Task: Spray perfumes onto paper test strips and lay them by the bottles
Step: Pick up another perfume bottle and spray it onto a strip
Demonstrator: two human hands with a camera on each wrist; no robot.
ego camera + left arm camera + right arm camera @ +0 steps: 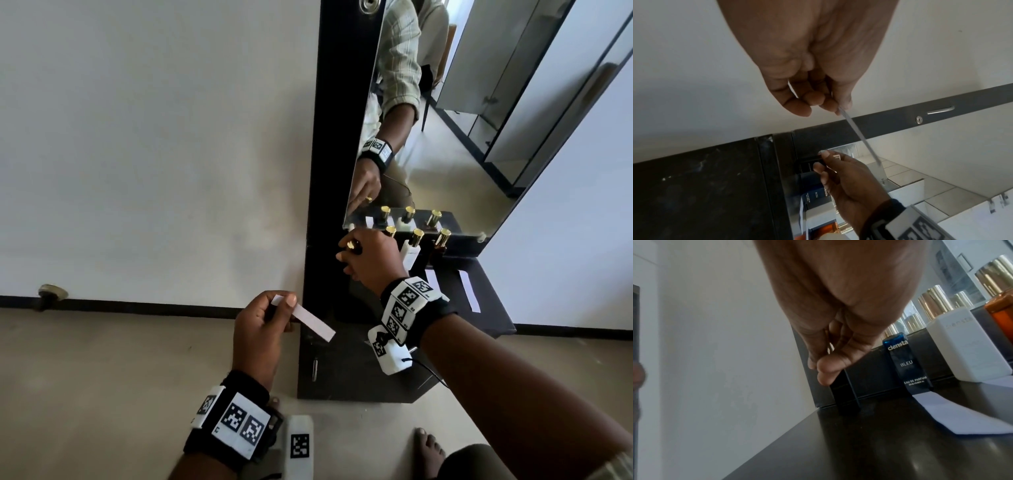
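Note:
My left hand (274, 308) pinches a white paper strip (305, 318) by one end, out in front of the dark shelf (493, 308); the strip (859, 134) points towards the bottles. At the shelf's left back corner my right hand (356, 260) grips a black bottle (844, 395) from above, around its gold cap (352, 244). The bottle's base is down at the shelf surface. To its right stand a blue bottle (906, 366), a white bottle (966, 350) and an orange bottle (1001, 318). Two strips (469, 291) lie flat in front of them.
A mirror (479, 102) in a black frame (335, 137) rises right behind the bottles and doubles them. A pale wall (154, 154) is to the left. Below the shelf is a dark cabinet front (342, 370) with a handle. My bare foot (428, 448) is on the floor.

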